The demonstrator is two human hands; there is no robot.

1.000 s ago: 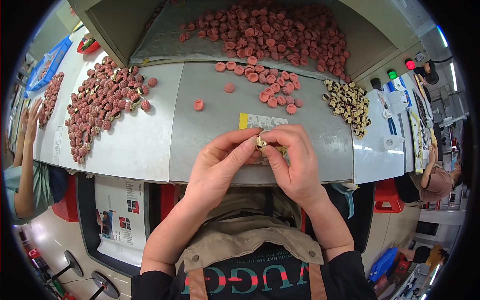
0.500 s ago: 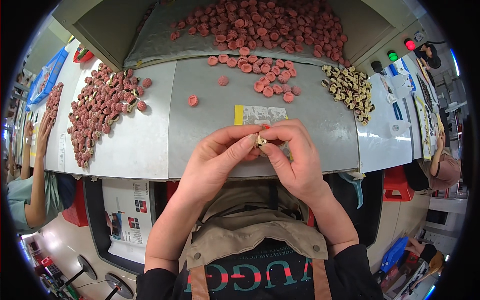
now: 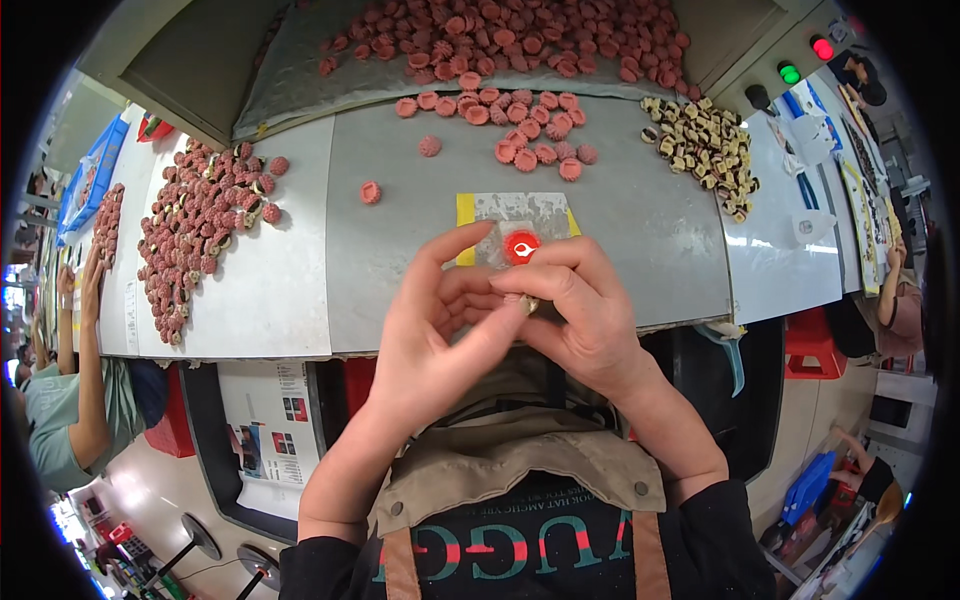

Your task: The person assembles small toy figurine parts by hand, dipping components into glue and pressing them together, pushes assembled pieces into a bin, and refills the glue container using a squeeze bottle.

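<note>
In front of my body, at the near edge of the worktop, both hands meet around a small cream-and-dark piece [image 3: 531, 304]. My right hand [image 3: 590, 325] pinches it between thumb and fingers. My left hand [image 3: 425, 320] presses its thumb against the piece, with some fingers curled behind it and the index finger lifted away. A hint of pink shows beside the piece, but the fingers hide most of it. Just beyond my fingers, a round red disc with a white mark [image 3: 521, 246] sits on a whitish plate with yellow edges [image 3: 500, 207].
Pink ridged cups [image 3: 500, 40] are heaped at the back, and several lie loose [image 3: 530, 125] nearer. Pink pieces with cream parts [image 3: 200, 215] form a pile at left; cream-and-dark pieces [image 3: 705, 150] are piled at right. Red and green lights [image 3: 789, 74] sit on the housing. Other people work on both sides.
My hands have drawn nearer to my body with the piece, uncovering the red disc. My left index finger has lifted off. The view has shifted slightly.
</note>
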